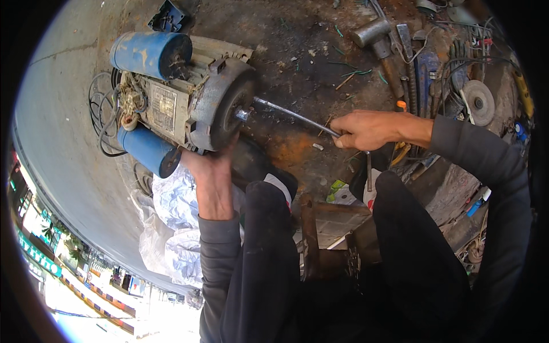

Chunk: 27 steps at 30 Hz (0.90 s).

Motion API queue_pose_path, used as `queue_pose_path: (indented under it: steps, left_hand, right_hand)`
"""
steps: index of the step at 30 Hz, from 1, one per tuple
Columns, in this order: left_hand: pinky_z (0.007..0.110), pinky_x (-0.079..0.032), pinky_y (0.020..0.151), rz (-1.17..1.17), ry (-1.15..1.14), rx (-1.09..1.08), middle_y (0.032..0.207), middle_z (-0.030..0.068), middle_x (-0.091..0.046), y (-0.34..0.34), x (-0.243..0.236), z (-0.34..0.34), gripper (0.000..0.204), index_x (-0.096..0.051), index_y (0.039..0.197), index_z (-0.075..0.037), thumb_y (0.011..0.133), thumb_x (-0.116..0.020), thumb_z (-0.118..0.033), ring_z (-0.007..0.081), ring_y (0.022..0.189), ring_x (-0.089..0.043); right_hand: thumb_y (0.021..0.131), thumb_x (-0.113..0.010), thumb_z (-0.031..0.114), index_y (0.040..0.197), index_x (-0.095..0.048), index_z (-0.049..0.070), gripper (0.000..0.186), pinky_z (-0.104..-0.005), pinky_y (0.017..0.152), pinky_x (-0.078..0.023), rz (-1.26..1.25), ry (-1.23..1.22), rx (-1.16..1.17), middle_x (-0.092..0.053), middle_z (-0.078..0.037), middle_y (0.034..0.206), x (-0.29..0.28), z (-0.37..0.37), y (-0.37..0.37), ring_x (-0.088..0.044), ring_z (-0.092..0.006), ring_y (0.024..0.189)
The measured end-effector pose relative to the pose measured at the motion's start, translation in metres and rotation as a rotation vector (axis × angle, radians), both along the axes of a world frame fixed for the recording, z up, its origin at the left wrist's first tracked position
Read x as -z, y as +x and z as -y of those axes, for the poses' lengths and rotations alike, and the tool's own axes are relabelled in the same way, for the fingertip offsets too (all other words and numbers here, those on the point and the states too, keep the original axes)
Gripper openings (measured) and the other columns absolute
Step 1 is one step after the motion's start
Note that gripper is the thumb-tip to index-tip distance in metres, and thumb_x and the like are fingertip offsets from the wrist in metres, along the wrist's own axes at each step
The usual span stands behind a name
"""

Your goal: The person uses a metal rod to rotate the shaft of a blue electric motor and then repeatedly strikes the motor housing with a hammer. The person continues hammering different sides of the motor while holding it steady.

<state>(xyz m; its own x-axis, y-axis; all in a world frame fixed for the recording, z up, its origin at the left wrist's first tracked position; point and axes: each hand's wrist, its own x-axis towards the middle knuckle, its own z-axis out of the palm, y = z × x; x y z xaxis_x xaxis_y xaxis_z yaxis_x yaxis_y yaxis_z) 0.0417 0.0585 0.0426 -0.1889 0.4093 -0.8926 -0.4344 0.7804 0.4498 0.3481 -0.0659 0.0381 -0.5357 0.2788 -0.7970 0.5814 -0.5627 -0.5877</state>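
A grey electric motor (197, 106) lies on its side on the dirty ground, left of centre. It carries two blue cylinders (150, 52), one on each side of its open wiring box. From its round end face sticks a short bright shaft (242, 115). My left hand (211, 171) grips the motor's near lower edge, its fingertips hidden behind the housing. My right hand (359, 130) is closed around a long-shafted metal wrench (297, 118). The wrench's far tip is close to the end face, beside the shaft. Below my right fist a thin bar points down, seemingly the wrench's cross handle.
A hammer (373, 35), a grinding disc (477, 103) and several other tools lie at the right. A dark plastic box (167, 17) stands beyond the motor. White sacking (177, 200) lies by my left forearm. Between my knees is a wooden stool (309, 228). Loose wires lie left of the motor.
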Motion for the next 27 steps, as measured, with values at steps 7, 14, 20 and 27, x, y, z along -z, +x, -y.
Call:
queue_pose_path:
  steps: [7,14,20,27]
  left_hand:
    - [0.067,-0.043,0.113,0.013,0.035,-0.005,0.154,0.0127,-0.058,0.004,-0.004,0.0,0.075,-0.053,0.155,-0.019,0.103,-0.038,-0.071,0.0407,0.143,-0.05]
    - [0.067,-0.041,0.114,-0.011,0.018,-0.039,0.157,0.0117,-0.056,0.006,-0.005,0.001,0.074,-0.053,0.155,-0.02,0.103,-0.038,-0.07,0.041,0.145,-0.047]
    - [0.069,-0.041,0.113,0.023,0.008,-0.01,0.156,0.0122,-0.056,0.002,-0.002,-0.001,0.074,-0.053,0.155,-0.021,0.103,-0.035,-0.07,0.0412,0.144,-0.048]
    - [0.068,-0.043,0.111,-0.035,0.0,0.02,0.155,0.012,-0.057,-0.001,0.001,0.0,0.075,-0.055,0.153,-0.021,0.101,-0.036,-0.073,0.041,0.142,-0.05]
  right_hand:
    - [0.094,-0.067,0.007,0.117,-0.043,-0.009,0.037,-0.0581,0.072,-0.054,-0.068,0.304,-0.383,-0.072,-0.028,0.089,-0.005,0.005,0.001,-0.071,-0.0527,0.088]
    - [0.093,-0.07,0.006,0.118,-0.047,-0.012,0.039,-0.0559,0.069,-0.056,0.074,0.347,-0.487,-0.071,-0.029,0.083,-0.01,0.003,0.008,-0.072,-0.0504,0.082]
    - [0.1,-0.061,0.014,0.109,-0.065,-0.013,0.029,-0.048,0.05,-0.051,0.215,-0.228,0.094,-0.072,-0.023,0.074,0.009,0.004,-0.013,-0.07,-0.037,0.057]
    - [0.098,-0.053,0.01,0.114,-0.075,-0.002,0.03,-0.0294,0.056,-0.044,0.172,-0.213,0.54,-0.076,-0.01,0.091,0.02,0.028,-0.029,-0.055,-0.0144,0.063]
